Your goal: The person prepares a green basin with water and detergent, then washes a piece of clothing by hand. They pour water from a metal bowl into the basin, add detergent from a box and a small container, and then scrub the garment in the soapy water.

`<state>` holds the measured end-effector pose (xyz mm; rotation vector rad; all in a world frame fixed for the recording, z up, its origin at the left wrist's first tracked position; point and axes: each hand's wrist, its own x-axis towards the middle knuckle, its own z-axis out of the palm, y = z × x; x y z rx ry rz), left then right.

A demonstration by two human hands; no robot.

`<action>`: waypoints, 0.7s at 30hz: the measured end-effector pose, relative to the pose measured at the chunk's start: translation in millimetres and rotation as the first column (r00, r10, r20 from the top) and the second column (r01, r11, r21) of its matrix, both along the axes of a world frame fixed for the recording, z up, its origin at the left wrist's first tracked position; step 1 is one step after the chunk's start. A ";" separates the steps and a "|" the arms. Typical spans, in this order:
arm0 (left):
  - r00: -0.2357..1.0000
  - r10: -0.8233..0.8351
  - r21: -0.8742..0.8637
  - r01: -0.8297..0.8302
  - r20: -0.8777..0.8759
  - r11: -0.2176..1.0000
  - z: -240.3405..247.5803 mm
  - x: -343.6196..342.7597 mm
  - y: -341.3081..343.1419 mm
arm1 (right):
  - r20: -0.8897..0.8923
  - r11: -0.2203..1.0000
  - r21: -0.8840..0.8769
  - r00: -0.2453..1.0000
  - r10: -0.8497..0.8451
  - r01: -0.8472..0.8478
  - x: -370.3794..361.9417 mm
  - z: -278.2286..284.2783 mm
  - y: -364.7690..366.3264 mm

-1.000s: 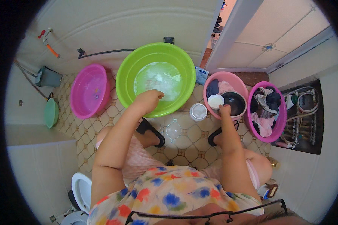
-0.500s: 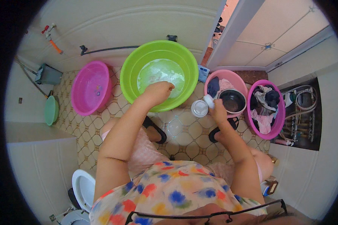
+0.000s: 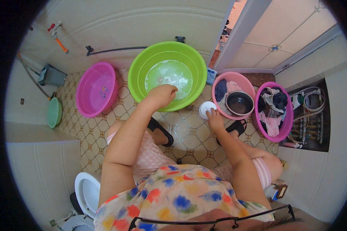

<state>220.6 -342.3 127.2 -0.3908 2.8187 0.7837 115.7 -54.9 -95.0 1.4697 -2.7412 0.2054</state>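
Note:
My left hand (image 3: 162, 95) hangs over the near rim of a large green basin (image 3: 134, 74), its fingers curled closed; what they hold, if anything, is hidden. Whitish, foamy water (image 3: 169, 75) lies in the bottom of that basin. Down to the right, my right hand (image 3: 215, 120) has its fingers on a round white lid (image 3: 207, 109). The lid sits over the mouth of a small jar on the tiled floor, and the jar's body is mostly covered.
A pink basin (image 3: 241, 77) holds clothes and a dark round pot (image 3: 240, 103). Right of it, a magenta basin (image 3: 288, 121) holds more clothes. At left stand another magenta basin (image 3: 91, 90) and a small green basin (image 3: 54, 112). A white toilet (image 3: 88, 192) is at lower left.
My right hand has moved left with the white lid, from beside the open jar to over its mouth. The left hand stays over the green basin, still curled.

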 end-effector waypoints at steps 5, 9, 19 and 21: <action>1.000 0.010 0.010 -0.010 0.009 1.000 5.5 -3.4 -1.5 | -0.155 0.994 0.039 0.982 0.110 -0.105 -20.7 -14.8 -9.2; 0.996 0.047 0.012 -0.049 0.082 0.999 6.5 3.1 -4.4 | -0.141 0.987 0.068 0.977 0.156 -0.148 -41.2 -13.1 -40.0; 0.994 0.091 0.007 -0.091 0.054 0.996 -4.2 27.8 -25.6 | 0.350 0.991 -0.034 0.930 -0.113 0.133 -96.9 -9.9 -115.5; 0.999 0.038 0.015 -0.038 0.008 0.999 -2.9 10.6 -27.5 | 0.376 0.976 -0.091 0.914 -0.151 0.198 -135.6 -15.5 -95.1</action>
